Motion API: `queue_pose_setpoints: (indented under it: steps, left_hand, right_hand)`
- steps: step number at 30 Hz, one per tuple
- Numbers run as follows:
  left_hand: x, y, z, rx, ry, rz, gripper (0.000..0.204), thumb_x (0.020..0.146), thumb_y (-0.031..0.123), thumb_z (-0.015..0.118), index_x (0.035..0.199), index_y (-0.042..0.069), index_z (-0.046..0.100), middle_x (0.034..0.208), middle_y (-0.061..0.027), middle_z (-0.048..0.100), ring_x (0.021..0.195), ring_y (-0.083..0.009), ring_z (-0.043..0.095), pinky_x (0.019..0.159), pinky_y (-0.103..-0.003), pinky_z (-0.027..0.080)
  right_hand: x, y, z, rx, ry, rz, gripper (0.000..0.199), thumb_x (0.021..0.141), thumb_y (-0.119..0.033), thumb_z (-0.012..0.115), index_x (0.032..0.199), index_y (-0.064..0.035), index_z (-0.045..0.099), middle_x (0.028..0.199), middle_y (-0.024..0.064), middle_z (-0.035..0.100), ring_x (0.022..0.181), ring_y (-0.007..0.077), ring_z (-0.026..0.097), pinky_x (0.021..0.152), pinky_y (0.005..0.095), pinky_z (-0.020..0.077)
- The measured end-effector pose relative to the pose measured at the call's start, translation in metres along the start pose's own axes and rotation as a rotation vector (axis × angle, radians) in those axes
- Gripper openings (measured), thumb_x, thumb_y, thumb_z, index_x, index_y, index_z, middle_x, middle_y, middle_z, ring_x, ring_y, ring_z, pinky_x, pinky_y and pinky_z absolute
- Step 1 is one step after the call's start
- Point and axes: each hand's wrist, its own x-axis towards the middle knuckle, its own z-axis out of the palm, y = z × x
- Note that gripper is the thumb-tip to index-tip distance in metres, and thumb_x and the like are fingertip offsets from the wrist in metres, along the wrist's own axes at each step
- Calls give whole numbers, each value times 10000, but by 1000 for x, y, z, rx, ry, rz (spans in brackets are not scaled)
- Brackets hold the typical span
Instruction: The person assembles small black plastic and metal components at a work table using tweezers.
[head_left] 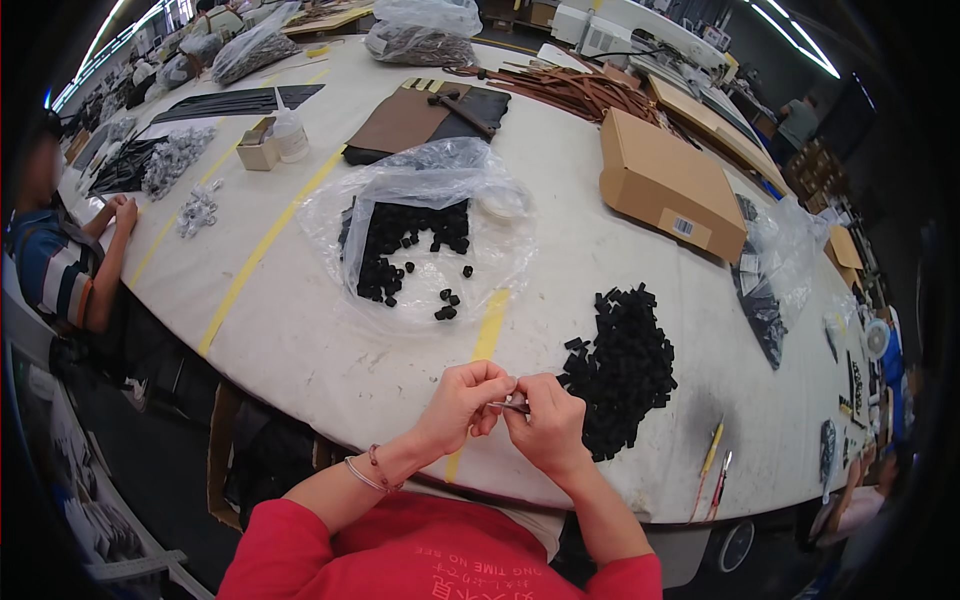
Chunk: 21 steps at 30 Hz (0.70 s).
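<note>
My left hand and my right hand meet over the near edge of the table, thumbs and fingertips pinched together. A small dark piece shows between them; its exact kind is too small to make out. Just right of my right hand lies a heap of small black rectangular pieces. Beyond my hands, a clear plastic bag lies spread, with many small black pieces on it. A few of those sit apart from the rest, toward the bag's near side.
A cardboard box and brown leather-like strips lie at the far right. Right of the heap are a yellow-handled tool and a red-handled one. A white bottle stands far left. Another person sits at left.
</note>
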Motion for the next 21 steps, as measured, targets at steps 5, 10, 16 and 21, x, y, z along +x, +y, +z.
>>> queue_pose_setpoints:
  steps: [5, 10, 16, 21]
  left_hand:
    - [1, 1, -5, -204, -25, -193, 74, 770, 97, 545, 733, 39, 517, 570, -3, 480, 384, -69, 414, 346, -184, 289]
    - [2, -6, -12, -264, -129, -103, 29, 739, 35, 555, 749, 23, 530, 562, -9, 482, 382, -61, 399, 347, -179, 290]
    - [-3, 6, -11, 225, -103, 86, 43, 774, 47, 544, 779, 4, 542, 568, -23, 515, 424, -40, 454, 373, -155, 342]
    - [-8, 6, -8, 240, -100, 124, 66, 802, 61, 526, 817, -3, 533, 623, -51, 556, 460, -75, 517, 391, -181, 400]
  right_hand:
    - [-3, -1, 0, -159, 13, -140, 174, 600, 31, 589, 747, -24, 512, 621, 77, 514, 484, 170, 521, 413, 271, 391]
    - [4, 3, -8, 551, -129, 415, 136, 664, -16, 588, 787, -2, 531, 626, 18, 526, 459, 80, 470, 383, 206, 315]
    - [5, 15, -16, 1325, -369, 1036, 115, 703, -21, 577, 811, 6, 549, 642, 32, 533, 447, 48, 445, 363, 150, 255]
    - [1, 18, -13, 1437, -376, 1002, 120, 707, -7, 594, 813, 14, 542, 660, 68, 565, 451, 59, 474, 351, 142, 248]
